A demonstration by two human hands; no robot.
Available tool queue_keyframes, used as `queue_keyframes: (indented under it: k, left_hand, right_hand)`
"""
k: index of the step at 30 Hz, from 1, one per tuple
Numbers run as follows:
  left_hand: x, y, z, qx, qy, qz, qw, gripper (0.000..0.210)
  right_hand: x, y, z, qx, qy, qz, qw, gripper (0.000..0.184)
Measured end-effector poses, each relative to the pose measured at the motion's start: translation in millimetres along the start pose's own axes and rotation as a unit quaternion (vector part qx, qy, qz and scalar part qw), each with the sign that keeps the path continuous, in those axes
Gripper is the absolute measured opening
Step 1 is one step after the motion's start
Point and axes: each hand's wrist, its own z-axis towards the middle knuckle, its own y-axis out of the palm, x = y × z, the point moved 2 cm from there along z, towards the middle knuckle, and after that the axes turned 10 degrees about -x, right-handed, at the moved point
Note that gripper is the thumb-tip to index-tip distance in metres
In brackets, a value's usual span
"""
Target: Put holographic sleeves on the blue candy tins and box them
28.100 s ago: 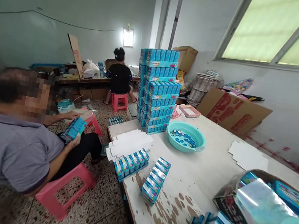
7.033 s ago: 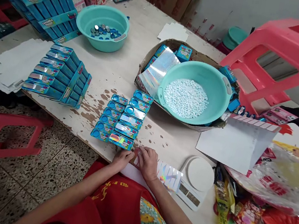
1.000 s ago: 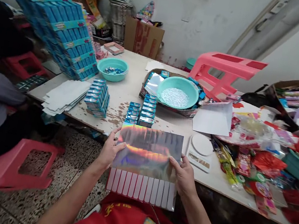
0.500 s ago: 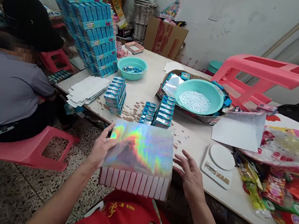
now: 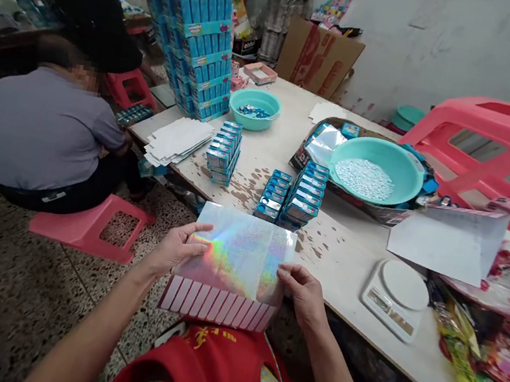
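Observation:
A shiny rainbow-reflecting sticker sheet [image 5: 237, 260] is held in front of my lap, a row of pale upright rectangles along its near edge. My left hand [image 5: 178, 248] grips its left side, thumb on top. At the right edge, the thumb and fingers of my right hand [image 5: 304, 290] pinch it. Just beyond the sheet stand two rows of small blue boxes, a lower row [image 5: 274, 196] and a taller row [image 5: 306, 193]. Another stack of blue boxes [image 5: 224, 151] stands farther left on the table.
On the table [image 5: 346, 233] are white card sheets [image 5: 179, 140], a teal basin of small blue pieces [image 5: 252, 118], a basin of white pellets [image 5: 381, 149] and a white scale [image 5: 394, 299]. Tall blue display boxes [image 5: 197, 42] rise behind. A person [image 5: 49, 128] sits left on a pink stool [image 5: 90, 228].
My right hand, apart from the sheet's edge earlier, now pinches it. The sheet has tilted slightly. The view has turned left, so the table things appear farther right.

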Motion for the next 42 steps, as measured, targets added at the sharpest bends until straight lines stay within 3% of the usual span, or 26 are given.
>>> queue_keyframes:
  k: [3,8,15,20,23,25,27,29,31,33,36,39,42]
  left_hand:
    - [-8.6,-4.2,-3.7,0.018,-0.004,0.049,0.999,0.056]
    - [-22.8,-6.6,-6.6,0.050,-0.017,0.032,0.998,0.051]
    - [-23.9,-1.2,-8.4,0.106,0.012,0.029,0.994,0.037]
    - [-23.0,4.6,-6.1,0.120,0.041,0.176,0.976,0.020]
    - [-19.6,6.3,-6.5,0.180,0.085,0.315,0.928,0.016]
    - [-16.5,13.7,-7.0,0.196,0.123,0.395,0.889,0.017]
    - [-15.6,29.1,-6.1,0.146,0.143,0.463,0.863,0.022]
    - [-16.8,49.1,-4.8,0.060,0.151,0.519,0.839,0.025]
    - [-17.3,64.9,-4.4,0.011,0.156,0.549,0.821,0.027]
    - [-15.6,68.7,-4.7,0.008,0.148,0.534,0.832,0.028]
    - [-11.8,50.1,-5.0,0.054,0.109,0.453,0.883,0.026]
    - [-12.7,20.7,-2.4,0.112,0.056,0.388,0.913,0.023]
    - [-19.6,4.9,6.5,0.116,0.028,0.339,0.933,0.021]
  right_hand:
    - [-0.5,-0.9,0.0,0.009,0.018,-0.004,1.000,0.036]
    - [-5.7,-2.3,2.4,0.025,0.028,0.015,0.999,0.037]
    - [-11.2,0.8,5.7,0.020,0.036,0.034,0.999,0.037]
    - [0.0,-11.2,11.4,0.005,0.064,0.036,0.997,0.041]
    - [3.0,-18.7,14.3,0.014,0.033,-0.075,0.997,0.040]
    - [-2.1,-13.6,13.3,0.064,-0.046,-0.224,0.971,0.040]
    - [-9.4,8.3,9.9,0.072,-0.156,-0.361,0.916,0.042]
    - [-12.3,43.4,6.9,-0.018,-0.246,-0.446,0.860,0.044]
    - [-9.2,76.9,6.6,-0.130,-0.272,-0.492,0.817,0.029]
    - [-4.4,94.2,9.9,-0.184,-0.252,-0.518,0.796,0.015]
    - [-1.5,82.4,17.2,-0.196,-0.221,-0.529,0.796,0.023]
    - [-4.3,43.4,23.1,-0.189,-0.180,-0.491,0.831,0.022]
    - [-5.8,10.2,29.2,-0.197,-0.114,-0.411,0.883,0.022]
